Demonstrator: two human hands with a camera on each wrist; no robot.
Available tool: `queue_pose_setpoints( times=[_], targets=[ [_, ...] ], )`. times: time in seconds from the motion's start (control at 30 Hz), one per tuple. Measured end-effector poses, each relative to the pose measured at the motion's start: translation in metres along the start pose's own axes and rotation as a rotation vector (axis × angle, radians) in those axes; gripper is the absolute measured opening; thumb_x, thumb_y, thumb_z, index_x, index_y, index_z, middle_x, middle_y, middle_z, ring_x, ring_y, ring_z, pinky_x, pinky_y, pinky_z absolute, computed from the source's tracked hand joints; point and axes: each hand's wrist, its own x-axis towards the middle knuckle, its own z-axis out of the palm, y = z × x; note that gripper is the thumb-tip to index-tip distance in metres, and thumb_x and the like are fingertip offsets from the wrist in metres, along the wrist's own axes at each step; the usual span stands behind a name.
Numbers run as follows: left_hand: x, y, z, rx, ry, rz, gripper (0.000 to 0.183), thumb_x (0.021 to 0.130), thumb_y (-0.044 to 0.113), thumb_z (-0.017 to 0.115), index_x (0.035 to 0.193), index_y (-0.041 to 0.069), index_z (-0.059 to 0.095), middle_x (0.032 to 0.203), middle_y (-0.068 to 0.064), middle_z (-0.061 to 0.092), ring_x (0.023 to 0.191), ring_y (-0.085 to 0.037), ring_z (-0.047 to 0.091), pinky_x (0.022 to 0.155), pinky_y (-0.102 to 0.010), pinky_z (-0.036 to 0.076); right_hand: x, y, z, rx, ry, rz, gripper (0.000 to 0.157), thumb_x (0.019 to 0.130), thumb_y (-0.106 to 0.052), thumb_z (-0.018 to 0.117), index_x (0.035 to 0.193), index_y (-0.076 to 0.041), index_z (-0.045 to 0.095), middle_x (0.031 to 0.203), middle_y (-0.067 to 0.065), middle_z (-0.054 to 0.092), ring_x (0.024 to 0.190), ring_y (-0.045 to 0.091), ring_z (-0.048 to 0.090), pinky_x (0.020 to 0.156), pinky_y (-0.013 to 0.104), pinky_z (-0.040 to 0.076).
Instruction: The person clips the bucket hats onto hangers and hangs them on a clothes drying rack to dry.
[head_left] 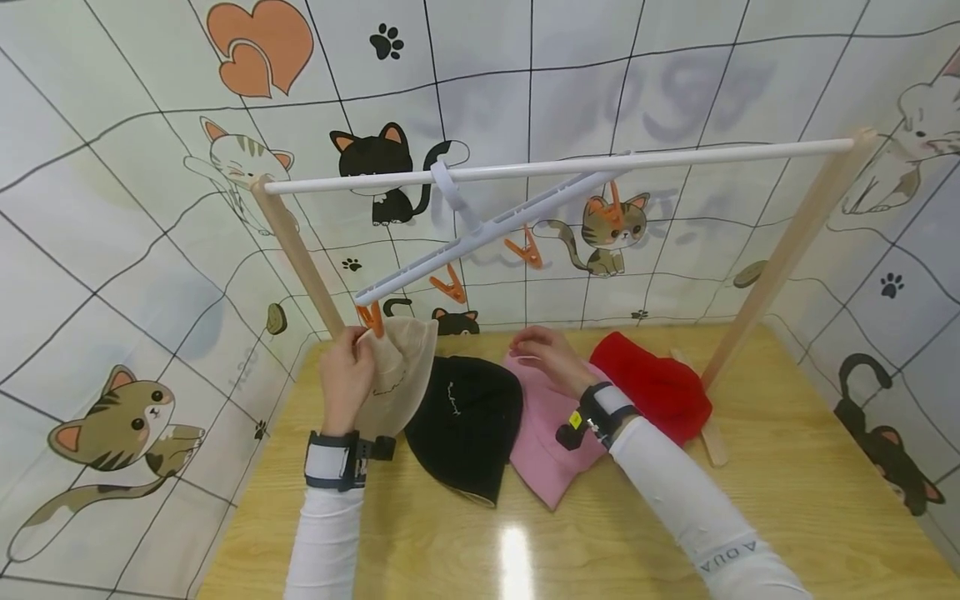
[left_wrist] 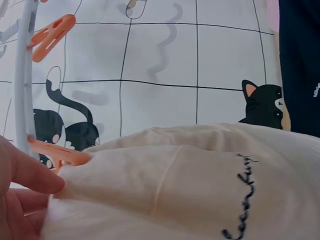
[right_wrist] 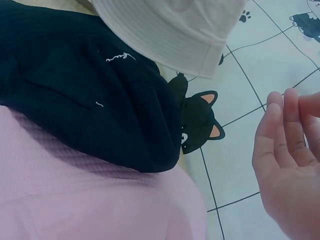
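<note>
My left hand (head_left: 348, 379) pinches the edge of a cream bucket hat (head_left: 405, 371) with dark stitched lettering. Right by those fingertips, an orange clip (left_wrist: 60, 152) at the low left end of a white clip hanger (head_left: 491, 230) sits on the hat's edge. The hat hangs tilted in front of the rack's left post. My right hand (head_left: 551, 358) hovers over a pink bucket hat (head_left: 547, 446), fingers loosely bent and nothing between them, as the right wrist view shows (right_wrist: 287, 155). A black bucket hat (head_left: 468, 417) lies between the cream and pink ones.
The hanger hooks over a white rod (head_left: 735, 154) on wooden posts (head_left: 787, 258) and slopes down leftward. More orange clips (head_left: 525, 247) dangle from it. A red hat (head_left: 652, 387) lies at the right on the wooden table (head_left: 810, 467). A cat-printed sheet (head_left: 112, 292) surrounds the table.
</note>
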Motion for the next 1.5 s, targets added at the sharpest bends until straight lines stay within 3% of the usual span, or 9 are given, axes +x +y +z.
queue_pose_setpoints(
  times=[0.2,0.4,0.5,0.7,0.93,1.1,1.2,1.33,1.5],
  targets=[
    [0.000,0.010,-0.007,-0.012,0.033,0.059,0.014,0.088,-0.004,0.054,0.097,-0.009,0.063,0.086,-0.024,0.067,0.068,-0.034,0.057,0.060,-0.039,0.040,-0.001,0.001,-0.001,-0.001,0.002,0.007,0.016,0.098,-0.006,0.053,0.113,0.001,0.056,0.110,0.016,0.060,0.103,0.027,0.060,0.092,0.035,0.048],
    [-0.001,0.021,-0.018,-0.020,0.047,0.079,0.013,0.089,-0.005,0.054,0.097,-0.009,0.063,0.084,-0.024,0.067,0.071,-0.037,0.058,0.063,-0.042,0.041,-0.001,0.003,-0.001,-0.006,-0.013,0.017,0.027,0.098,-0.005,0.051,0.121,0.010,0.049,0.121,0.029,0.053,0.103,0.027,0.060,0.094,0.038,0.047],
    [-0.002,0.024,-0.023,-0.023,0.056,0.094,0.013,0.089,-0.005,0.054,0.096,-0.009,0.064,0.083,-0.023,0.067,0.071,-0.037,0.059,0.065,-0.044,0.043,-0.001,0.004,0.002,-0.005,-0.017,0.020,0.032,0.098,-0.004,0.051,0.123,0.014,0.045,0.119,0.028,0.055,0.100,0.026,0.061,0.094,0.038,0.046],
    [-0.005,0.032,-0.030,-0.013,0.053,0.096,0.013,0.090,-0.003,0.054,0.096,-0.008,0.065,0.083,-0.022,0.068,0.074,-0.037,0.060,0.067,-0.046,0.044,-0.002,0.005,0.004,-0.007,-0.018,0.015,0.021,0.097,-0.004,0.052,0.116,0.006,0.053,0.110,0.016,0.061,0.101,0.028,0.060,0.096,0.042,0.044],
    [-0.009,0.045,-0.040,-0.036,0.066,0.114,0.013,0.090,-0.002,0.056,0.098,-0.006,0.065,0.086,-0.022,0.069,0.077,-0.039,0.064,0.072,-0.050,0.048,-0.003,0.006,0.003,0.009,-0.053,0.016,0.020,0.098,-0.005,0.053,0.115,0.005,0.053,0.120,0.029,0.053,0.109,0.038,0.056,0.101,0.050,0.038],
    [-0.011,0.054,-0.044,-0.046,0.069,0.139,0.013,0.090,-0.002,0.056,0.099,-0.006,0.065,0.087,-0.022,0.069,0.065,-0.037,0.063,0.075,-0.052,0.050,-0.003,0.006,0.002,-0.005,-0.058,0.027,0.028,0.098,-0.007,0.053,0.120,0.010,0.049,0.114,0.019,0.059,0.111,0.040,0.055,0.102,0.049,0.038],
    [-0.013,0.061,-0.046,-0.037,0.073,0.152,0.013,0.090,-0.003,0.056,0.098,-0.007,0.066,0.087,-0.022,0.069,0.060,-0.035,0.060,0.076,-0.052,0.051,-0.002,0.005,0.001,-0.008,-0.065,0.025,0.025,0.098,-0.007,0.054,0.118,0.008,0.051,0.115,0.021,0.059,0.113,0.043,0.053,0.102,0.049,0.038],
    [-0.015,0.069,-0.048,-0.021,0.076,0.177,0.012,0.090,-0.002,0.058,0.098,-0.007,0.066,0.088,-0.022,0.069,0.074,-0.036,0.065,0.076,-0.050,0.051,-0.002,0.004,0.001,-0.007,-0.064,0.028,0.024,0.098,-0.006,0.053,0.118,0.008,0.051,0.123,0.031,0.052,0.114,0.045,0.051,0.101,0.048,0.039],
    [-0.018,0.079,-0.047,-0.018,0.074,0.259,0.011,0.089,-0.002,0.060,0.097,-0.005,0.066,0.089,-0.021,0.070,0.081,-0.037,0.067,0.076,-0.049,0.051,-0.001,0.000,-0.001,-0.022,-0.067,0.037,0.031,0.098,-0.006,0.051,0.123,0.013,0.046,0.124,0.032,0.050,0.112,0.039,0.055,0.100,0.044,0.041]
  ],
)
